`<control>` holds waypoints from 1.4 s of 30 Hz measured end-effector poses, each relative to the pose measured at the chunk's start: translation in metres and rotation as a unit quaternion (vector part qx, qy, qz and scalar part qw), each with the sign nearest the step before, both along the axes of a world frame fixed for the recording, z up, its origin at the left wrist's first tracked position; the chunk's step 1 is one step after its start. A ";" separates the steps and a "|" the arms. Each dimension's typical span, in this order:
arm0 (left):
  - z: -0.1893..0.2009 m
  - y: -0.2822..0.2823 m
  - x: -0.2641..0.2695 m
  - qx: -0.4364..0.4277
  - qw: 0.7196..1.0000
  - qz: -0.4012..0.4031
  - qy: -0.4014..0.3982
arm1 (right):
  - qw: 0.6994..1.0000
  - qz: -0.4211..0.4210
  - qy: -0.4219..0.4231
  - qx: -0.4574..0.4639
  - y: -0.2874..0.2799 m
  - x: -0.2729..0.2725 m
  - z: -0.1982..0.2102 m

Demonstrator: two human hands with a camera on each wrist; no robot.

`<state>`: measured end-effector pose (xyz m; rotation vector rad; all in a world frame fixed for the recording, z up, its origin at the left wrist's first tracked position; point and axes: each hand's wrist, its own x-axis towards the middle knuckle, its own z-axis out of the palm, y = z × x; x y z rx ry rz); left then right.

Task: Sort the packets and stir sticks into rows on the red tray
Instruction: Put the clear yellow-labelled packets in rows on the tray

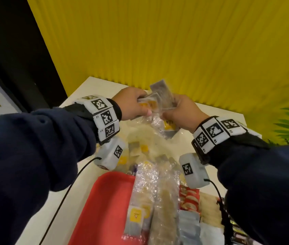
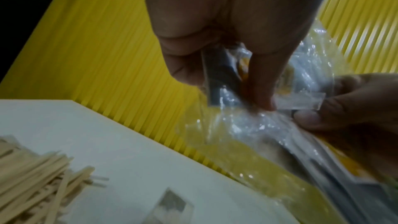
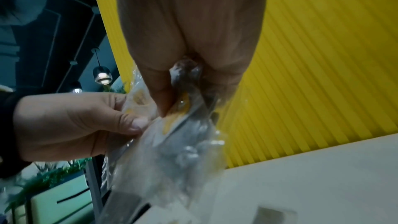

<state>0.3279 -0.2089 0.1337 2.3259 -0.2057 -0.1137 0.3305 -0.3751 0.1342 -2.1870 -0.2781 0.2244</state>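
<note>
Both hands are raised over the far part of the white table (image 1: 80,96), holding a bundle of grey packets with yellow labels (image 1: 159,96) in a crinkled clear plastic bag (image 1: 150,121). My left hand (image 1: 143,105) pinches the bundle's left side; in the left wrist view, left hand (image 2: 226,83) has thumb and finger closed on a grey packet (image 2: 217,74) through the bag (image 2: 247,125). My right hand (image 1: 168,110) grips the right side. In the right wrist view, right hand (image 3: 183,98) pinches packets. The red tray (image 1: 105,200) lies near me. Wooden stir sticks (image 2: 32,176) lie heaped on the table.
On the tray's right part lie bagged grey-yellow packets (image 1: 136,214), brown packets (image 1: 165,209), red packets (image 1: 189,198) and silver packets (image 1: 189,225). Loose packets (image 1: 135,147) lie on the table under my wrists. A ribbed yellow wall (image 1: 158,41) stands just behind the table.
</note>
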 end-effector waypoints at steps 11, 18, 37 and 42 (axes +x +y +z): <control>-0.016 0.105 -0.120 -0.023 0.994 0.069 0.076 | 0.991 -0.013 0.100 0.089 0.104 -0.118 -0.020; -0.076 0.180 -0.162 0.011 0.974 0.094 0.204 | 0.972 -0.026 0.216 0.087 0.188 -0.165 -0.089; -0.147 0.207 -0.186 0.149 0.920 0.241 0.272 | 0.963 -0.030 0.177 -0.202 0.215 -0.173 -0.128; -0.139 0.196 -0.187 0.158 0.917 0.255 0.265 | 0.961 0.012 0.162 -0.225 0.203 -0.173 -0.122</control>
